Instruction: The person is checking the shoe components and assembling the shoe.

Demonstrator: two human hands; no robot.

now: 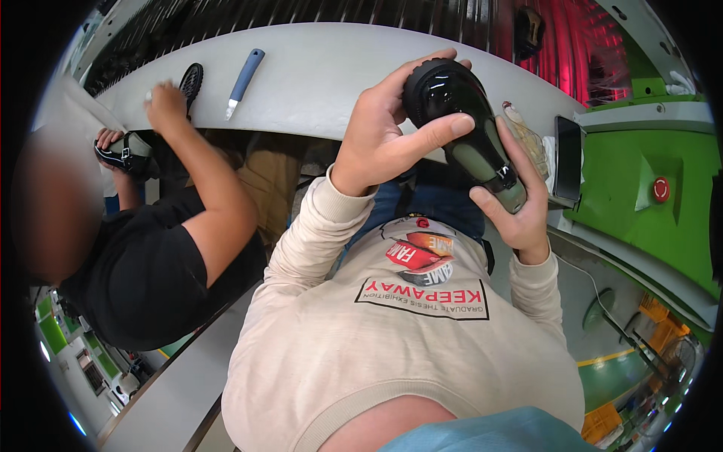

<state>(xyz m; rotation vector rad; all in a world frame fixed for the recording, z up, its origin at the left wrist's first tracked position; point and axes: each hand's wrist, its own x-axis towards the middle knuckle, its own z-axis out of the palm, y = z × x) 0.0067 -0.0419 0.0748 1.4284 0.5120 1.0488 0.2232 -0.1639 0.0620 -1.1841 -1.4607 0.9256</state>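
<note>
A glossy black shoe (449,94) with a rounded toe and a thick ridged sole edge is held up over the near edge of the bench. A grey-green form, seemingly a shoe last, shows in its opening (476,162). My left hand (399,124) wraps round the toe end, its thumb lying across the upper. At the heel end my right hand (520,197) grips the shoe between thumb and fingers. Part of the sole side is hidden by my left fingers. On the bench to the left lies a blue-handled knife (246,79) with a short pale blade.
To my left a co-worker in black holds a black strapped shoe (128,153); a dark sole (193,83) lies beside their raised hand. Rollers run behind the white bench (324,75), with another shoe (529,32) under red light. A phone (568,157) and green machine (640,166) stand right.
</note>
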